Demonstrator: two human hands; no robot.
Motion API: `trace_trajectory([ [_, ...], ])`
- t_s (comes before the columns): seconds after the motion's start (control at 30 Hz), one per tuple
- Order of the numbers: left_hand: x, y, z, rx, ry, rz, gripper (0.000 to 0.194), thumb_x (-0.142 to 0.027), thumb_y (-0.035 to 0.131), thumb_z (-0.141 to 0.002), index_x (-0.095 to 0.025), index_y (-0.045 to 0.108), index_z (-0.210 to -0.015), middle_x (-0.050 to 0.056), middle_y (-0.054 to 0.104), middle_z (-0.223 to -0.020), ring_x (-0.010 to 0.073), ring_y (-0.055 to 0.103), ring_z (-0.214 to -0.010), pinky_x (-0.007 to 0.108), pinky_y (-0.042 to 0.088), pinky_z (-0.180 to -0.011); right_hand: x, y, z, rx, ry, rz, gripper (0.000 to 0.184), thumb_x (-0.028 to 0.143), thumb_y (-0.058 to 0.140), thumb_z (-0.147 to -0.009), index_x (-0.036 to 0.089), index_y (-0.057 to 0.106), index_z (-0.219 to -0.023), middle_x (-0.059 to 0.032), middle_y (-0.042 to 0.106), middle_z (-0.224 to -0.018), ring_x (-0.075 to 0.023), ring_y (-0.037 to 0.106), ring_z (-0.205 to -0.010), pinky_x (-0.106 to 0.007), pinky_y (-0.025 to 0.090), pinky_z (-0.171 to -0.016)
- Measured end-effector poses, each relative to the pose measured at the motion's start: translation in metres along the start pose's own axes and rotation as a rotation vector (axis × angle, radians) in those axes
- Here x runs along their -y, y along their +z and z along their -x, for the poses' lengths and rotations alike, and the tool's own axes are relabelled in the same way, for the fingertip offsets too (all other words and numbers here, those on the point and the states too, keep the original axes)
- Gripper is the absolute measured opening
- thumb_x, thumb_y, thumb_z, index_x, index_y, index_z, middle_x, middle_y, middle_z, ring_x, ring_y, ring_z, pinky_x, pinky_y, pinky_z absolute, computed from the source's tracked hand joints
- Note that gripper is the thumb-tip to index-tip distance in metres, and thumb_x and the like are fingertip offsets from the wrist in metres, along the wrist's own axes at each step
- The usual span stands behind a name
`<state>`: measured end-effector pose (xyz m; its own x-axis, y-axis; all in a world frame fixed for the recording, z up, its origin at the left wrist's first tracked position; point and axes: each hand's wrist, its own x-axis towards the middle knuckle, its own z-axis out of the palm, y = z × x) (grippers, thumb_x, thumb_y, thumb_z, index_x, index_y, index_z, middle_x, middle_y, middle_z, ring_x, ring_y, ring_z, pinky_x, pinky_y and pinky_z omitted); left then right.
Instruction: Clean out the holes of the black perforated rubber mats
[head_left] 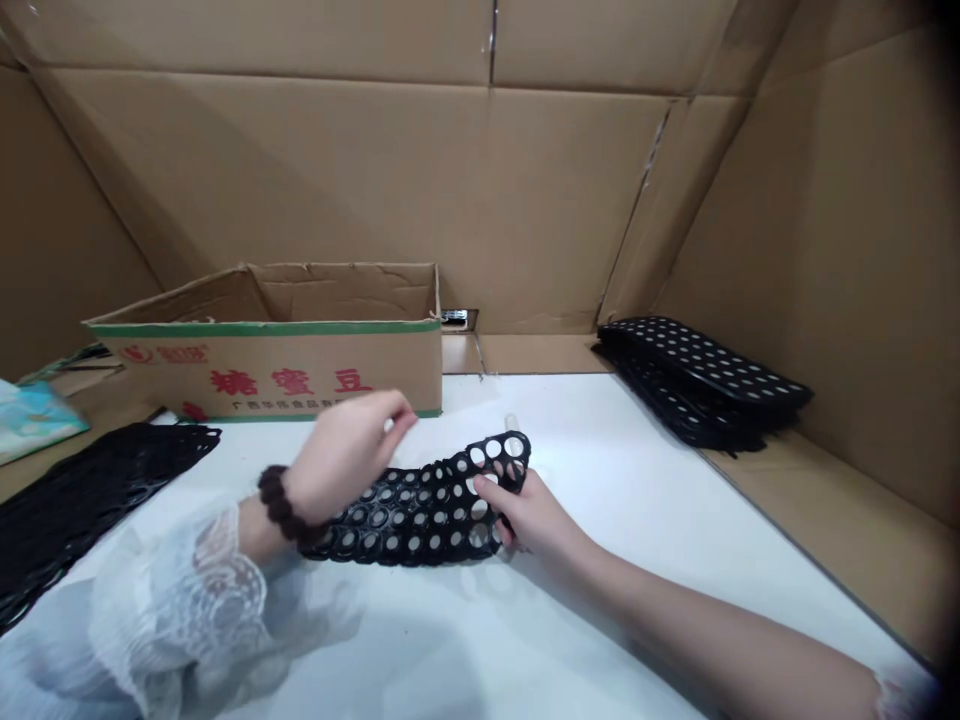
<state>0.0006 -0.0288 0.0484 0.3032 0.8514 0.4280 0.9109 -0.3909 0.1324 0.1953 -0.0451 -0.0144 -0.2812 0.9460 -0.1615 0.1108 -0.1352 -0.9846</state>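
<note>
A black sheet with rows of round holes (420,515) lies across the white table, its right end raised a little. My right hand (529,510) grips that right end, thumb on top and the other fingers beneath. Above the sheet's left part is my left hand (349,440), raised with its fingers pinched together; whatever they may hold is too small or hidden. My left wrist and its dark beaded bracelet (285,505) cover the sheet's left end. A small translucent piece (512,422) shows just behind the sheet's right end.
An open cardboard box (337,350) with red lettering stands at the back left. Several black holed sheets (697,375) are stacked at the right, and more black material (97,490) lies at the left. A tissue pack (37,420) rests at the far left. Cardboard walls (375,170) surround the table (600,450).
</note>
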Motion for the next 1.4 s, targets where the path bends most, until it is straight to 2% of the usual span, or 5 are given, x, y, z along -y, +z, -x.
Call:
trace_trajectory([
  [0.33,-0.012,0.023,0.01,0.421,0.149,0.454,0.024,-0.025,0.03,-0.084,-0.019,0.054,-0.086,0.002,0.059,-0.083,0.0152,0.052,-0.078,0.026,0.039,-0.072,0.006,0.0,0.004,0.045,0.038,-0.056,0.021,0.036,0.051,-0.074,0.017,0.043,-0.067,0.0082,0.038,-0.039,-0.0045,0.035,-0.031,-0.016,0.024,-0.032],
  [0.53,-0.01,0.014,0.007,0.408,0.116,0.531,0.028,-0.027,0.028,-0.085,-0.019,0.054,-0.09,0.001,0.06,-0.086,0.0151,0.052,-0.081,0.024,0.038,-0.074,0.006,-0.005,0.003,0.013,-0.12,0.089,0.031,0.047,0.049,-0.073,0.016,0.049,-0.074,0.0014,0.052,-0.062,-0.0077,0.05,-0.05,-0.019,0.036,-0.044],
  [0.83,-0.014,-0.001,0.006,0.385,0.132,0.498,0.027,-0.029,0.031,-0.085,-0.022,0.055,-0.096,-0.001,0.06,-0.094,0.0152,0.053,-0.087,0.022,0.038,-0.077,0.013,-0.015,0.002,-0.41,-0.469,0.303,0.051,0.043,0.057,-0.068,0.022,0.039,-0.111,-0.0063,0.046,-0.113,-0.0182,0.044,-0.101,-0.034,0.035,-0.085],
  [1.07,-0.017,-0.002,0.009,0.379,0.135,0.475,0.025,-0.03,0.034,-0.084,-0.022,0.049,-0.102,-0.002,0.059,-0.084,0.0132,0.053,-0.074,0.022,0.039,-0.068,0.021,-0.012,0.012,-0.055,-0.563,0.474,0.023,0.029,0.052,-0.076,0.02,0.053,-0.097,-0.0024,0.052,-0.083,-0.0144,0.049,-0.08,-0.029,0.038,-0.077],
  [1.4,-0.01,-0.004,0.008,0.395,0.188,0.459,0.026,-0.028,0.029,-0.086,-0.022,0.048,-0.102,0.0,0.057,-0.087,0.014,0.051,-0.077,0.025,0.039,-0.071,0.019,-0.014,0.009,-0.019,-0.635,0.609,0.007,0.026,0.05,-0.076,0.02,0.054,-0.078,-0.0043,0.049,-0.104,-0.0189,0.04,-0.104,-0.039,0.027,-0.092],
])
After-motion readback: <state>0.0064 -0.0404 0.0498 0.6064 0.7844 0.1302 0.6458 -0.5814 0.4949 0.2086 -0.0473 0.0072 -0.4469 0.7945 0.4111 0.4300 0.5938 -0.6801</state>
